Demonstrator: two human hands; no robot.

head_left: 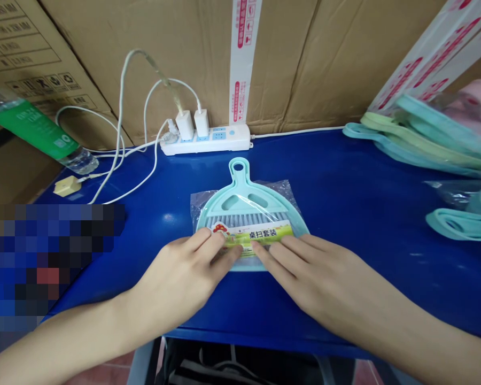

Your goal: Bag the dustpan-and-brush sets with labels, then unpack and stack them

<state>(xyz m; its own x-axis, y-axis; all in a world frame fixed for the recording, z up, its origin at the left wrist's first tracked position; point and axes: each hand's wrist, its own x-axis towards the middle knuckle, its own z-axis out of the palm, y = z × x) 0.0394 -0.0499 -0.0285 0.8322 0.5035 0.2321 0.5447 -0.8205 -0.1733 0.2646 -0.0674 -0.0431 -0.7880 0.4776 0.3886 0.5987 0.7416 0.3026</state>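
Observation:
A light-blue dustpan (242,187) lies flat on the table in a clear plastic bag, handle pointing away from me. Inside it sits a matching brush with grey bristles (240,219). Across the pan's near half runs a yellow-green printed label (270,233) with a red mushroom picture. My left hand (194,267) holds the label's left part, thumb stretched along its lower edge and fingers curled. On the right part, my right hand (310,267) holds it with thumb and fingers. The thumb tips nearly meet at the middle. My hands hide the label's lower corners.
More bagged dustpans (425,133) are piled at the right, with another blue handle (452,222) nearer. A white power strip (228,140) with chargers and looping cables stands against cardboard boxes (304,64). At left are a green-labelled bottle (32,128) and a blurred-out patch (44,262).

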